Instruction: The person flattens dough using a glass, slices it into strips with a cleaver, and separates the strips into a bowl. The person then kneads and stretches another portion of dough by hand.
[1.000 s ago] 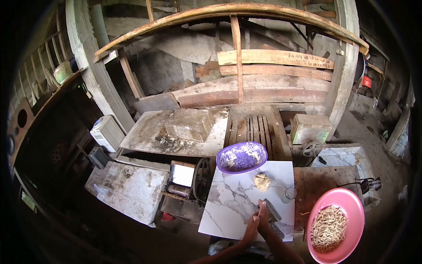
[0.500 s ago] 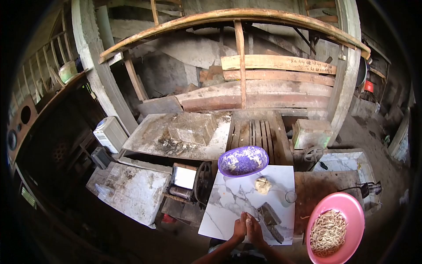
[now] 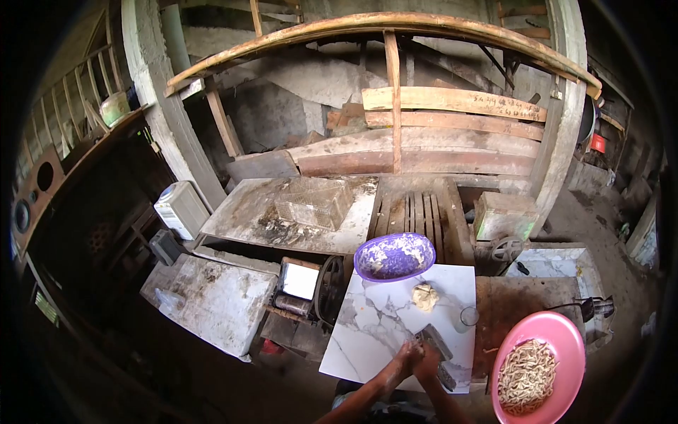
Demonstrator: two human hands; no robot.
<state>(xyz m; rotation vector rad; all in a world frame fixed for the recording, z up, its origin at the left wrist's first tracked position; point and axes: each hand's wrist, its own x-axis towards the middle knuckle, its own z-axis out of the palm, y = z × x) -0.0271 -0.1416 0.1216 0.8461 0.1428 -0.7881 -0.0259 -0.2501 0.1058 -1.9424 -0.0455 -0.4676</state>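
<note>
My left hand (image 3: 405, 355) and my right hand (image 3: 426, 362) are pressed together low over the marble-patterned board (image 3: 357, 339). The fingers look curled in and closed. Whatever is between them, if anything, is hidden and blurred. Right beside them, partly covered by my right hand, lies a dark, worn, cleaver-like tool (image 3: 438, 340) with a broad blade. I cannot tell whether the hand touches it. Farther back on the board sits a pale lump of dough (image 3: 425, 297). A clear drinking glass (image 3: 467, 317) stands at the board's right edge.
A purple basin (image 3: 374, 267) smeared with dough is at the board's far edge. At right is a pink basin (image 3: 573, 346) holding pale dough strips (image 3: 528, 378). A roller machine with a dark wheel (image 3: 329, 290) stands left. A wire cage (image 3: 318, 205) rests on the back table.
Both hands have moved right, still together, and now overlap part of the cleaver-like tool. The view has shifted slightly. The dough lump and basins stay in place.
</note>
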